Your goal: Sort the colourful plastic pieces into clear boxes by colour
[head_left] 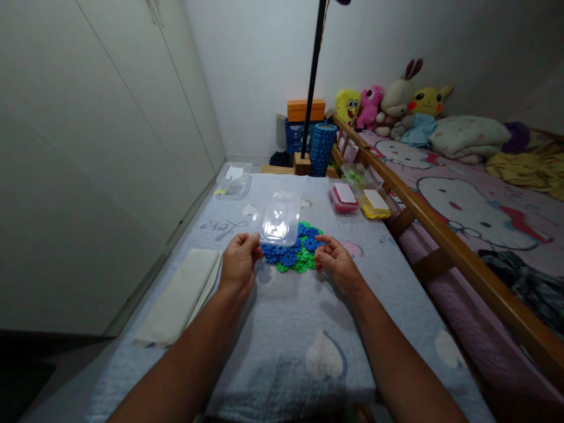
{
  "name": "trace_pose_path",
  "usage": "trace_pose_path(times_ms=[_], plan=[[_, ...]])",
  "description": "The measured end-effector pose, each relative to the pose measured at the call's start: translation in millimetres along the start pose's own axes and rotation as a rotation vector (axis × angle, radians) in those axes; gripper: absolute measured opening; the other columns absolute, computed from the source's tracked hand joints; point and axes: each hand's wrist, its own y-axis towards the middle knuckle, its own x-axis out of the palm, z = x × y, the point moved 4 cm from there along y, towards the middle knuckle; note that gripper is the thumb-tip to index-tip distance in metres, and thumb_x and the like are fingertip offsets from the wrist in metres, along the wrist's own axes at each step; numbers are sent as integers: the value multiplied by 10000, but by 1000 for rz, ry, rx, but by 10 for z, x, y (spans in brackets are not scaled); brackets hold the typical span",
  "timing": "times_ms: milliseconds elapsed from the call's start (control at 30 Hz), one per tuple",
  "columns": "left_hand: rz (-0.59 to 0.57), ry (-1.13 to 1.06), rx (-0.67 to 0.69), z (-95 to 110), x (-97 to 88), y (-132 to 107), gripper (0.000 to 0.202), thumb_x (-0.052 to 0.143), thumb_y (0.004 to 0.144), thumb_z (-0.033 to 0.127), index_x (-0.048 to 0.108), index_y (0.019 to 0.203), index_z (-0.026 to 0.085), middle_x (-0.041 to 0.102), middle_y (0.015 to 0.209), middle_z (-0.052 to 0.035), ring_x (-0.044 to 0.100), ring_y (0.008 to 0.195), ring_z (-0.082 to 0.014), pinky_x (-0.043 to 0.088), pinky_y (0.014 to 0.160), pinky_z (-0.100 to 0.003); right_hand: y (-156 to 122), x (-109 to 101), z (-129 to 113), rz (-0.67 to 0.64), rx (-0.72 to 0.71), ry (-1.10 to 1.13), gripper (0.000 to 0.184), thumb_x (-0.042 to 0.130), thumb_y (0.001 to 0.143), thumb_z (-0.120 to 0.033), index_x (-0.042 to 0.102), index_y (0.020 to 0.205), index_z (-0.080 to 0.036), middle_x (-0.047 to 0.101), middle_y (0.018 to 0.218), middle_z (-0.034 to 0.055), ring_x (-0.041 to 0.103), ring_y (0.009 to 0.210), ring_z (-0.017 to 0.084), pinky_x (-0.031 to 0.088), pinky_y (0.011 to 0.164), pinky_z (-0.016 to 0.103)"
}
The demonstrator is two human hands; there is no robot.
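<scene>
My left hand (241, 258) pinches the near left corner of a clear plastic container (278, 214), tilted above the table with light glaring off its base. Just beyond and below it lies a pile of flower-shaped plastic pieces, blue pieces (282, 254) mixed with green pieces (304, 258). The container hides part of the pile. At the pile's right edge is my right hand (335, 261), its index finger stretched out over the blue pieces and the other fingers curled. No piece shows between its finger and thumb.
Filled tubs, one with red pieces (343, 198) and one with yellow pieces (375, 205), stand far right by a tub of green pieces (356, 175). A clear box (234, 179) sits far left. Folded cream cloth (183, 294) lies left. A wooden bed rail (423, 217) borders the right.
</scene>
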Motion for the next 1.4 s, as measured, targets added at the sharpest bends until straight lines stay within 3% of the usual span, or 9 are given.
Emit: trace_pose_path(times_ms=[133, 233, 400, 533, 767, 1133, 1400], plan=[[166, 40, 32, 399, -268, 397, 222, 753, 732, 209, 535, 768, 185, 563, 638, 55, 552, 535, -77, 483, 548, -186, 0, -38, -11, 22, 18, -27, 466, 819, 722, -411, 632, 1117, -249, 591, 729, -51, 550, 566, 115, 450, 528, 249], [252, 89, 26, 590, -497, 713, 169, 692, 808, 147, 532, 769, 179, 574, 660, 35, 579, 551, -83, 509, 554, -189, -3, -33, 12, 21, 29, -36, 434, 808, 729, -407, 653, 1100, -242, 586, 722, -47, 550, 575, 116, 452, 547, 254], [325, 149, -50, 654, -808, 1112, 181, 598, 885, 111, 508, 742, 173, 546, 632, 30, 576, 533, -81, 542, 561, -196, 1, -4, 86, 5, 71, -53, 411, 813, 707, -384, 670, 1060, -229, 574, 709, -52, 534, 550, 105, 427, 531, 246], [354, 163, -67, 621, -936, 1297, 181, 566, 885, 88, 509, 731, 165, 531, 624, 30, 572, 523, -76, 550, 550, -191, 2, 6, 110, 5, 103, -69, 404, 812, 703, -373, 674, 1050, -219, 572, 702, -56, 533, 543, 98, 417, 522, 238], [433, 159, -74, 617, -1005, 1502, 183, 599, 828, 46, 497, 733, 165, 500, 618, 42, 555, 497, -69, 534, 520, -174, 8, 3, 118, -6, 111, -67, 407, 822, 698, -382, 672, 1034, -207, 569, 670, -65, 508, 520, 89, 407, 515, 235], [463, 175, -56, 687, -968, 1557, 171, 532, 896, 69, 498, 756, 160, 502, 629, 34, 536, 534, -68, 521, 533, -162, 12, -14, 144, -12, 130, -66, 386, 815, 699, -372, 679, 1022, -211, 579, 683, -58, 524, 532, 96, 429, 517, 234], [472, 162, -43, 666, -1005, 1662, 179, 547, 986, 180, 493, 816, 177, 519, 665, 40, 542, 545, -71, 526, 571, -183, 17, -9, 151, -9, 121, -64, 379, 803, 690, -358, 669, 1009, -204, 566, 654, -69, 518, 502, 92, 416, 477, 224]])
